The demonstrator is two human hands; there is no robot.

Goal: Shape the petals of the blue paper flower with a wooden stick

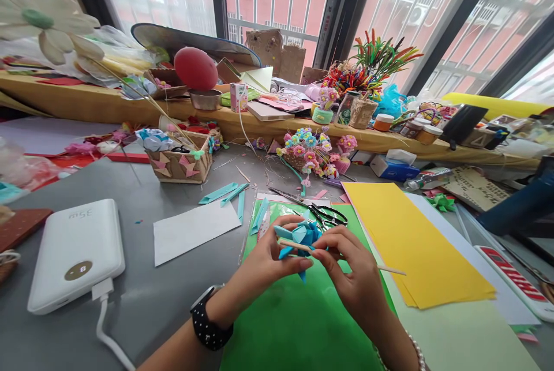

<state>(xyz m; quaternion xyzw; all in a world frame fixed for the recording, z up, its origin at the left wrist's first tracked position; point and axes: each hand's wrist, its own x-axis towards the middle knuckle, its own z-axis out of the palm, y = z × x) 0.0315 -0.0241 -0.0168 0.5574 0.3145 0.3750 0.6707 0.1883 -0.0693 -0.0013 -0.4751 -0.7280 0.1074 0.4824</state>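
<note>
A blue folded-paper flower (306, 232) is gripped by my left hand (266, 261), its fingers behind and its thumb below. Across the front of the flower lies a thin pale wooden stick (392, 270). My right hand (355, 270) pinches that stick, fingertips close to the petals, and its other end pokes out to the right. Whether the stick is fixed to the flower, I cannot tell. Both hands are above a glossy green sheet (298, 325). Just behind them rest black-handled scissors (329, 216). Folded light-blue paper strips (219, 192) lie to the left, behind a white paper (194, 232).
A white power bank (80, 255) with a cable sits at left. Yellow paper sheets (415, 238) lie at right. Further back stand a cardboard basket (179, 163), a bunch of small flowers (309, 152) and a tissue pack (395, 166). A cluttered ledge (151, 107) runs below the windows.
</note>
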